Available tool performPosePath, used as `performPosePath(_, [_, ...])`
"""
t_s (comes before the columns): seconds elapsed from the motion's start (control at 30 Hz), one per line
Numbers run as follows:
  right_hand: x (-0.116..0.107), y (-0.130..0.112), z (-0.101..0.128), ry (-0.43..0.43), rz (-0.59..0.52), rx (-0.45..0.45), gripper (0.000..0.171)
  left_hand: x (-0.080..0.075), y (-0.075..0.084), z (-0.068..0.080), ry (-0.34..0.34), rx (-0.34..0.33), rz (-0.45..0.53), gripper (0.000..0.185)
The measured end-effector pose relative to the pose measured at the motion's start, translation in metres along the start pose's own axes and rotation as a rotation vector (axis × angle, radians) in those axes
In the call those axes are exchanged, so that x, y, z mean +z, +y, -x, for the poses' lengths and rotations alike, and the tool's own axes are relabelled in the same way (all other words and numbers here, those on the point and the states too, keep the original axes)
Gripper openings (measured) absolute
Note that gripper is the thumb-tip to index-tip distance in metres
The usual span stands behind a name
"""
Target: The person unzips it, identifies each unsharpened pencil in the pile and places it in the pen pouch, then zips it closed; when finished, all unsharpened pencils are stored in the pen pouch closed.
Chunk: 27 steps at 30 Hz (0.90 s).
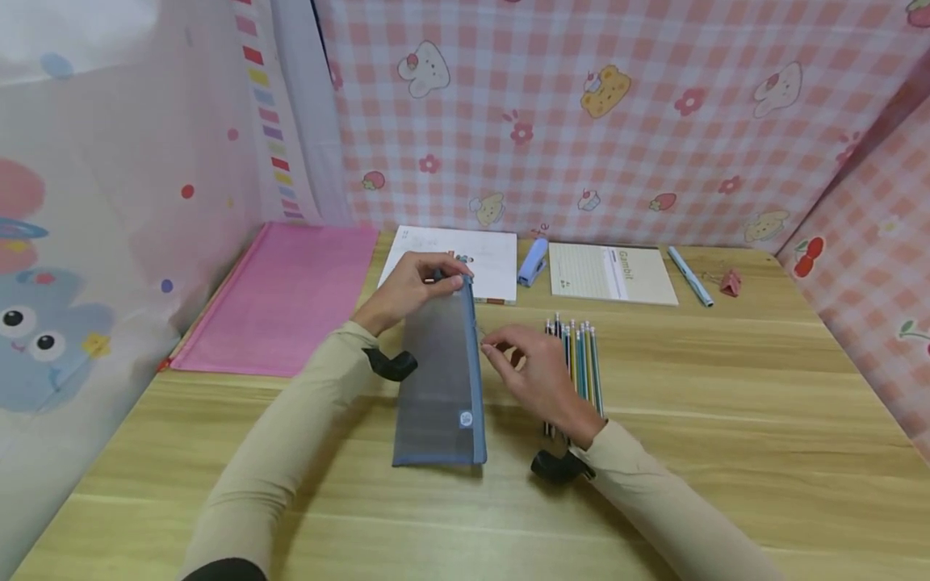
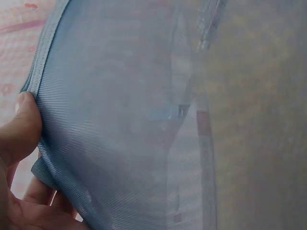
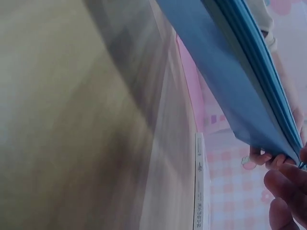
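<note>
A blue-grey mesh zipper pouch (image 1: 439, 379) is held up on its long side over the table, its blue zipper edge toward the right. My left hand (image 1: 417, 286) pinches the pouch's far top corner between thumb and fingers; the left wrist view shows the thumb (image 2: 24, 122) on the zipper band. At the zipper, my right hand (image 1: 534, 367) pinches the small zipper pull, which its fingers (image 3: 283, 187) mostly hide. Through the mesh no contents can be made out. Several pencils (image 1: 596, 371) lie side by side beneath and beside the right hand.
A pink zipper folder (image 1: 283, 298) lies at the left. Along the back are a white booklet (image 1: 497, 258), a purple stapler (image 1: 533, 262), a cream notepad (image 1: 610, 274), a light blue pen (image 1: 690, 276) and a pink binder clip (image 1: 730, 282). Patterned cloth walls enclose the table.
</note>
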State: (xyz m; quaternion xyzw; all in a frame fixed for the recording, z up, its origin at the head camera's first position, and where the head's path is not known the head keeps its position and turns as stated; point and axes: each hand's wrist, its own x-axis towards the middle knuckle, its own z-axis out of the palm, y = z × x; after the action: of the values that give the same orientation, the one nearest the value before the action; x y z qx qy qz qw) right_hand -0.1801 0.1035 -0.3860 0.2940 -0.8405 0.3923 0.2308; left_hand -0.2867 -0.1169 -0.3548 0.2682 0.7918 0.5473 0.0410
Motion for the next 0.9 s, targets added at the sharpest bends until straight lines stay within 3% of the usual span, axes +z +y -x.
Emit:
performPosePath(0.27, [-0.005,-0.013,0.013,-0.052,-0.008,0.038,0.007,-0.008,-0.001,-0.006,0.022,0.020,-0.004,0.025])
performPosePath(0.43, [-0.008,-0.020,0.021,-0.052,-0.008,0.017,0.007,-0.012,-0.004,-0.010,0.050,0.028,0.021,0.027])
performPosePath(0.9, [-0.019,-0.047,0.048,-0.057,-0.034,-0.132,0.008,-0.027,-0.013,-0.013,0.166,-0.101,0.096,0.022])
